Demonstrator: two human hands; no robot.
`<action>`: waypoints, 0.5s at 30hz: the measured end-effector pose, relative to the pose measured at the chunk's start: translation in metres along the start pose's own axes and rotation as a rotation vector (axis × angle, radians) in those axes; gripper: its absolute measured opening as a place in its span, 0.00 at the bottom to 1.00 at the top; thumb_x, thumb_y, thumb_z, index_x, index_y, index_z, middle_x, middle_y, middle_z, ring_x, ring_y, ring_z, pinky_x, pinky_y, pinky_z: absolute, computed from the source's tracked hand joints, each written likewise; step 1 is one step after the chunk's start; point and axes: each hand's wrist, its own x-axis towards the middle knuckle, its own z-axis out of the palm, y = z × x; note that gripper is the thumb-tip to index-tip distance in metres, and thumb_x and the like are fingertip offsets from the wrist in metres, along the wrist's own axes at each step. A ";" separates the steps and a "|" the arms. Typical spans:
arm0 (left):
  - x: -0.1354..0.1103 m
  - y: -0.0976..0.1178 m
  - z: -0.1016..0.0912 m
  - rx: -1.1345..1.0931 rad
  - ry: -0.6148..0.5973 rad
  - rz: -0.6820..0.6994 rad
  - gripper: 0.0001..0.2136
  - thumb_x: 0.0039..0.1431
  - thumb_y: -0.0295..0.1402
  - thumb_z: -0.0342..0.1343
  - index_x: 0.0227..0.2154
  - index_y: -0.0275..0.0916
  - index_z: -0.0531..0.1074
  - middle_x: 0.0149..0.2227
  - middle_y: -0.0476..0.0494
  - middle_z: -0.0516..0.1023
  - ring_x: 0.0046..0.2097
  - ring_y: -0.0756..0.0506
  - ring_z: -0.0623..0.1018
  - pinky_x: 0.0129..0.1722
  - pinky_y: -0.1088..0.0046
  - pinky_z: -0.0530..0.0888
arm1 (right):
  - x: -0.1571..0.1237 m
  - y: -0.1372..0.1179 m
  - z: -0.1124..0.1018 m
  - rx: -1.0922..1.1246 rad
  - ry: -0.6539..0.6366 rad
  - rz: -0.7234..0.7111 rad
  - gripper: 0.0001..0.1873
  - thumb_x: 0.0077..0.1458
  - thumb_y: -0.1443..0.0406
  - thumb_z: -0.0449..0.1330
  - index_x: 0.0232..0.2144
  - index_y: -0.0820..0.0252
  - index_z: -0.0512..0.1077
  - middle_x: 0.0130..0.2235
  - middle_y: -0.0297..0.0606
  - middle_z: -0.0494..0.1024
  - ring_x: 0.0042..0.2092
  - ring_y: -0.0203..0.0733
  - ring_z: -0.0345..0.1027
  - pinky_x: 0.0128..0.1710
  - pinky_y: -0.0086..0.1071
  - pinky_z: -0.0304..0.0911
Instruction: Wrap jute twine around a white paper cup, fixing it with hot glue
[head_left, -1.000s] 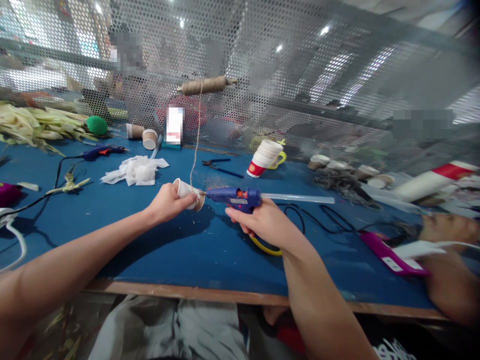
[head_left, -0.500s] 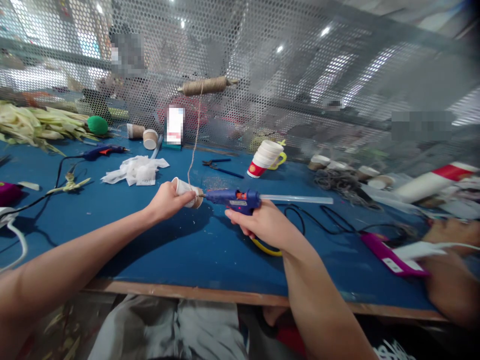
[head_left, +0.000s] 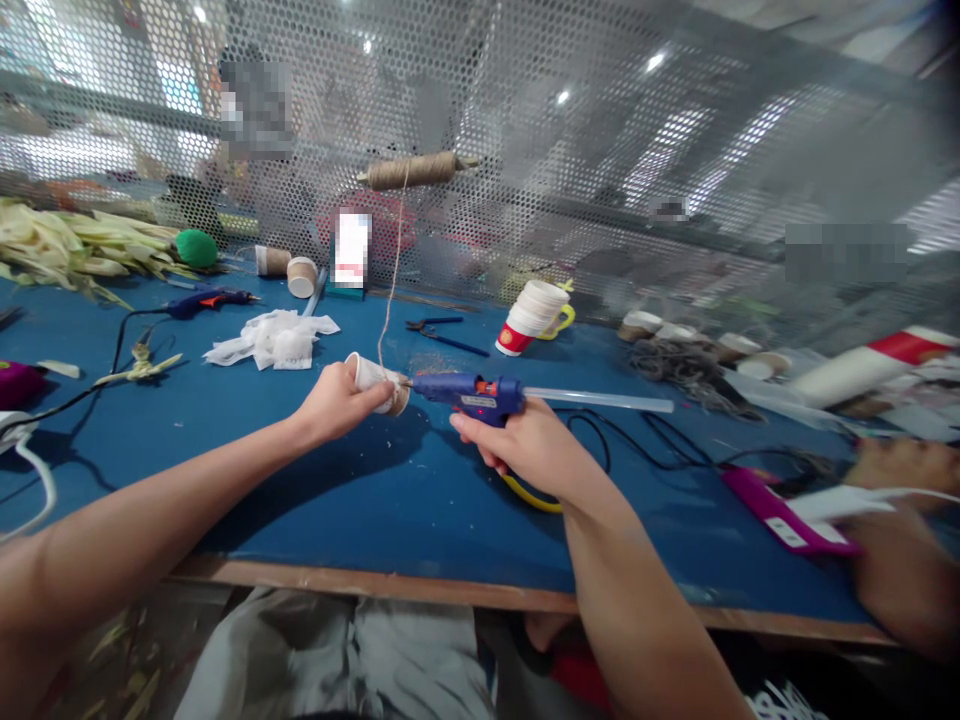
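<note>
Only slightly has the paper cup (head_left: 367,373) shifted near the glue gun's (head_left: 465,394) tip since the earlier frame. Our left hand (head_left: 330,405) grips it sideways above the desk (head_left: 420,535), probably so its base end meets the nozzle; our right hand (head_left: 532,450) grips the gun's handle. String (head_left: 394,265) drops from a spool (head_left: 412,172), likely set high to feed freely. The cup looks white at its rim, brown toward its base.

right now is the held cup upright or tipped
Tipped: the cup slants in the left hand, its base toward the glue gun.
</note>
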 end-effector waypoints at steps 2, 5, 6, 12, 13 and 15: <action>0.001 -0.002 0.000 -0.027 0.005 -0.004 0.13 0.46 0.39 0.51 0.22 0.33 0.73 0.22 0.46 0.73 0.25 0.50 0.69 0.26 0.74 0.66 | 0.000 0.001 0.000 -0.005 -0.006 0.001 0.14 0.48 0.57 0.56 0.18 0.60 0.64 0.13 0.29 0.64 0.15 0.30 0.58 0.17 0.25 0.58; 0.002 -0.005 0.000 -0.056 0.038 -0.008 0.11 0.45 0.38 0.53 0.22 0.33 0.73 0.21 0.48 0.73 0.24 0.50 0.69 0.23 0.75 0.66 | -0.001 0.002 0.001 -0.005 -0.018 0.001 0.14 0.48 0.57 0.56 0.18 0.60 0.65 0.13 0.29 0.65 0.15 0.31 0.59 0.17 0.25 0.58; 0.003 -0.006 0.000 -0.060 0.046 -0.011 0.11 0.45 0.37 0.53 0.22 0.33 0.73 0.20 0.48 0.73 0.24 0.50 0.69 0.23 0.76 0.66 | -0.001 0.001 0.002 -0.011 -0.020 -0.003 0.14 0.48 0.57 0.56 0.18 0.60 0.65 0.13 0.29 0.65 0.15 0.31 0.59 0.17 0.25 0.58; 0.004 -0.004 -0.002 -0.053 0.036 -0.002 0.14 0.47 0.39 0.52 0.27 0.32 0.74 0.25 0.45 0.75 0.26 0.49 0.71 0.24 0.75 0.66 | -0.001 -0.001 0.002 -0.032 0.018 0.000 0.14 0.47 0.56 0.56 0.18 0.60 0.65 0.13 0.29 0.64 0.15 0.31 0.59 0.17 0.26 0.58; 0.004 -0.003 -0.002 -0.042 0.036 0.001 0.14 0.47 0.39 0.52 0.27 0.32 0.74 0.25 0.45 0.75 0.27 0.49 0.71 0.25 0.75 0.67 | -0.001 -0.001 0.002 -0.027 0.027 0.003 0.14 0.47 0.56 0.56 0.18 0.60 0.65 0.13 0.29 0.64 0.15 0.32 0.59 0.17 0.26 0.58; 0.002 -0.002 -0.001 -0.012 0.032 0.006 0.14 0.46 0.39 0.51 0.26 0.32 0.74 0.25 0.45 0.75 0.27 0.49 0.71 0.26 0.74 0.67 | -0.001 -0.001 0.002 -0.021 0.031 0.004 0.14 0.47 0.56 0.56 0.19 0.60 0.65 0.13 0.29 0.64 0.15 0.32 0.59 0.18 0.26 0.58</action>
